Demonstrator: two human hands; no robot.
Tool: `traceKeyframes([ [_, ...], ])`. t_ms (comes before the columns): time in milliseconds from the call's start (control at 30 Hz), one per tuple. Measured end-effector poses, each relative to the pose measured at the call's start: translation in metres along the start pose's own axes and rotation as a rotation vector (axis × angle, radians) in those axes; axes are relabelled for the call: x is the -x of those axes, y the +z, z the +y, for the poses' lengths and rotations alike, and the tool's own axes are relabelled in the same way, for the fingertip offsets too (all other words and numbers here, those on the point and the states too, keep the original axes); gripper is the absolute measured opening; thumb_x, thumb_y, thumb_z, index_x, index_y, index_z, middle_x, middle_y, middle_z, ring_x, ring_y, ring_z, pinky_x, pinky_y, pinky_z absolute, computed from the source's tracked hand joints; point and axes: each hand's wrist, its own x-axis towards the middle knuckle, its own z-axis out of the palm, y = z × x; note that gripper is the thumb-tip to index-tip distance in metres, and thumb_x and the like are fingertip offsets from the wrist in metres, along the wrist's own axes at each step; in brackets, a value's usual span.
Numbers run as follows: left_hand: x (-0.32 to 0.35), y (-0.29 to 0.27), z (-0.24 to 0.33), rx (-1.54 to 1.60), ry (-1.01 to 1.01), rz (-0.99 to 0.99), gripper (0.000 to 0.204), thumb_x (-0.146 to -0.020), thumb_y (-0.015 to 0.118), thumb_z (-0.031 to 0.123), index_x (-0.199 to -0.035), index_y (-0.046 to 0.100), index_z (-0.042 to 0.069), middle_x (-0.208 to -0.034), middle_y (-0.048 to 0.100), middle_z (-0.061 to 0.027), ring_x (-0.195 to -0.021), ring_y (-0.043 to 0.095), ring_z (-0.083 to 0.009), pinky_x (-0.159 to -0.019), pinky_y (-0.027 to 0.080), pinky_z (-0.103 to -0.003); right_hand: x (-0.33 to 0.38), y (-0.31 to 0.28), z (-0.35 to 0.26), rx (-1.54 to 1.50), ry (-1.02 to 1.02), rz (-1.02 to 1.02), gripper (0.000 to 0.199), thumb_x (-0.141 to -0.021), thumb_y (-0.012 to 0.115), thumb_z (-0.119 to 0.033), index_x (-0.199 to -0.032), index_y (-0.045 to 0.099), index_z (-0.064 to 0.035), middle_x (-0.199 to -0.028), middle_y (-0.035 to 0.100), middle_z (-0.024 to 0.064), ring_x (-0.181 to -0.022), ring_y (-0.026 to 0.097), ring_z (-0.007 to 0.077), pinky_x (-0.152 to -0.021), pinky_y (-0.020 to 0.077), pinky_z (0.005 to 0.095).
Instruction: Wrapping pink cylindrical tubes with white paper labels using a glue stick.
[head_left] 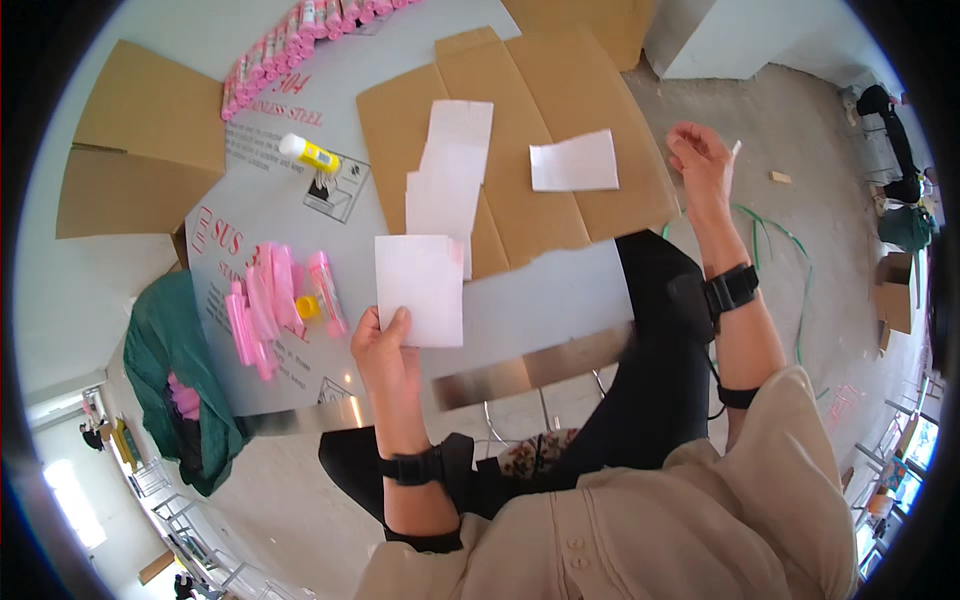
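My left hand [383, 350] pinches the lower left corner of a white paper card [420, 290], thumb on top, above the near edge of the table. Just beyond the card, several white paper pieces [445, 200] overlap on a flattened brown cardboard sheet [520, 100]. One more white paper piece [575, 162] lies apart on the cardboard's right side. Off the cardboard's right edge, my right hand [703, 165] is raised with its fingers curled in. A small white sliver shows beside its knuckles; what the fingers hold, if anything, I cannot make out.
A glue stick [310, 153] with yellow label lies on the grey table [560, 300]. Pink tubes and wrappers [265, 295] sit at the left near a yellow cap [307, 307]. Pink tubes [290, 45] line the far edge. An open cardboard box [150, 140] and green sack [180, 370] stand left.
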Motion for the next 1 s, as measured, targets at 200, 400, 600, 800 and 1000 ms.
traceKeyframes([
  [200,0.007,-0.027,-0.024,-0.097,-0.036,0.053,0.016,-0.079,0.06,-0.004,-0.094,0.055,-0.005,-0.092,0.061,-0.0103,-0.082,0.058,-0.017,-0.078,0.046,-0.032,0.077,-0.057,-0.005,-0.132,0.19,-0.102,0.009,-0.079,0.059,-0.001,-0.087,0.061,0.0027,-0.076,0.063,0.0064,-0.063,0.057,0.0115,-0.054,0.0441,0.022],
  [400,0.019,-0.031,-0.027,-0.081,-0.027,0.049,0.018,-0.079,0.062,-0.001,-0.094,0.054,-0.005,-0.092,0.06,-0.01,-0.082,0.059,-0.018,-0.075,0.049,-0.033,0.131,-0.104,-0.003,-0.248,0.422,0.057,0.007,-0.08,0.06,-0.003,-0.086,0.061,0.001,-0.075,0.063,0.0075,-0.06,0.056,0.0098,-0.052,0.0437,0.02],
  [600,0.02,-0.029,-0.035,-0.32,0.064,0.005,0.015,-0.078,0.061,0.001,-0.089,0.054,-0.006,-0.086,0.059,-0.0096,-0.076,0.058,-0.0168,-0.068,0.051,-0.033,0.176,-0.112,-0.003,-0.312,0.506,0.015,0.008,-0.08,0.062,-0.005,-0.086,0.061,-0.0007,-0.075,0.064,0.0071,-0.06,0.056,0.0091,-0.052,0.0444,0.0198],
  [800,0.025,-0.02,-0.037,-0.634,0.084,0.006,0.02,-0.074,0.061,0.0,-0.092,0.055,-0.007,-0.082,0.06,-0.0115,-0.072,0.059,-0.0171,-0.06,0.051,-0.033,0.198,-0.075,-0.021,-0.298,0.444,-0.316,0.006,-0.08,0.058,-0.003,-0.083,0.061,0.0009,-0.073,0.063,0.0064,-0.058,0.055,0.009,-0.053,0.0437,0.0204],
  [1000,0.017,-0.036,-0.051,-0.761,0.202,-0.002,0.027,-0.071,0.062,-0.001,-0.097,0.056,-0.007,-0.09,0.063,-0.0156,-0.077,0.062,-0.0197,-0.071,0.049,-0.031,0.206,-0.004,-0.021,-0.085,0.385,-0.731,0.005,-0.079,0.06,-0.002,-0.083,0.06,0.0017,-0.073,0.062,0.0046,-0.063,0.059,0.0094,-0.055,0.0473,0.0214],
])
